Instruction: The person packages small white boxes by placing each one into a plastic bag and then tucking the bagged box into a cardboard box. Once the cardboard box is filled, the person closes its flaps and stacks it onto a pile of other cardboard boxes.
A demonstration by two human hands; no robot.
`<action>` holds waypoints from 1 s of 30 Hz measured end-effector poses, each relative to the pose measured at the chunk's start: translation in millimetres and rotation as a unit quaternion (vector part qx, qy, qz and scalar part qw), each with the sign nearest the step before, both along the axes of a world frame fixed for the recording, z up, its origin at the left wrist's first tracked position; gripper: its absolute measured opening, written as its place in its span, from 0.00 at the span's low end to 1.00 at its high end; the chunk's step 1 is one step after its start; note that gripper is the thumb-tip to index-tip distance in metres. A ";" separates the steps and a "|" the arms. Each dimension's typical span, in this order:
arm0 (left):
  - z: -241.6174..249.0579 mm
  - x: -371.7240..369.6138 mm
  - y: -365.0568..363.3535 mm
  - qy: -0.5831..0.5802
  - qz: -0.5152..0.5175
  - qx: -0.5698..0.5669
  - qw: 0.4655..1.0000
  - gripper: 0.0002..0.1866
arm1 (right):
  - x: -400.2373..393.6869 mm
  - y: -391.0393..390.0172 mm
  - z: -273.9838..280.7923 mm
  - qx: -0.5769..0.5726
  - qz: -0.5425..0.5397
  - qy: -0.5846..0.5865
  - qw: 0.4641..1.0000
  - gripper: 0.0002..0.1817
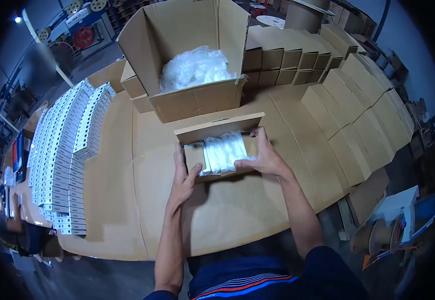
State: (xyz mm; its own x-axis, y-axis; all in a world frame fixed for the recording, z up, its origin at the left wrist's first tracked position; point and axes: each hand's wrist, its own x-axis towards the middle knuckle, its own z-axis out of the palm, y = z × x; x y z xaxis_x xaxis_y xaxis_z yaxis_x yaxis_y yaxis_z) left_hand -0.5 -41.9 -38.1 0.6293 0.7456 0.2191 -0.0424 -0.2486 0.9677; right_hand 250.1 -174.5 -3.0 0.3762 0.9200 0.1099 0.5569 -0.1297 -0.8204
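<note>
A small cardboard box [250, 145], its lid raised at the back, is held between my two hands over the cardboard-covered table [217, 220]. Clear plastic wrap [225, 152] fills the middle of the box; what it covers, if anything, I cannot make out. My left hand [183, 181] grips the box's left end, thumb at the front edge and fingers along the side. On the right end, my right hand [268, 156] has its fingers at the back corner and its thumb against the wrap.
Behind stands a large open carton [192, 102] holding crumpled clear plastic [197, 69]. Stacks of small white boxes [60, 150] line the left side. Closed brown boxes [362, 115] are stacked on the right, more at the back. Another person [15, 227] is at the far left.
</note>
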 end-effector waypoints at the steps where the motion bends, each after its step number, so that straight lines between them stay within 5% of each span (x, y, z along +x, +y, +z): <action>1: 0.2 1.8 -1.6 -0.012 0.012 -0.002 1.000 0.48 | -3.4 0.3 -0.2 0.011 -0.023 0.014 1.000 0.61; 8: -9.6 3.3 0.1 -0.108 0.001 -0.014 0.994 0.37 | -6.6 10.7 -52.3 0.097 -0.101 0.192 0.971 0.57; 14: -2.4 -6.0 -5.9 -0.112 -0.036 0.006 0.993 0.24 | -5.9 11.6 -39.4 0.029 -0.123 0.113 0.986 0.43; 17: 0.4 -3.8 -8.2 -0.054 0.007 -0.008 0.998 0.18 | -5.3 -3.9 -45.7 0.098 -0.071 0.267 0.956 0.36; 22: 0.1 -6.5 -13.1 -0.065 -0.009 -0.038 0.997 0.18 | -18.6 -31.0 -35.1 0.102 -0.089 0.388 0.912 0.25; 26: 1.4 -8.7 -14.7 -0.051 -0.014 -0.045 0.998 0.18 | -33.0 -28.5 -52.1 0.136 -0.168 0.351 0.911 0.15; 28: -1.8 -11.3 -13.4 -0.030 -0.001 0.023 0.999 0.19 | -37.3 -32.1 -51.9 0.180 -0.154 0.355 0.904 0.13; 30: -5.3 -13.8 -13.3 -0.049 -0.007 -0.040 0.998 0.21 | -38.4 -44.6 -44.6 0.202 -0.124 0.373 0.897 0.13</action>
State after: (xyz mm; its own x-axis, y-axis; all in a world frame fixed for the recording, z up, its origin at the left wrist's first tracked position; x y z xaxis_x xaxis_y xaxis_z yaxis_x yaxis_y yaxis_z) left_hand -14.4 -55.2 -43.4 0.6181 0.7549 0.2194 -0.1402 -0.1687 0.9756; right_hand 211.7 -219.1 -47.7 0.6714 0.7396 0.0469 -0.1723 0.2173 -0.9608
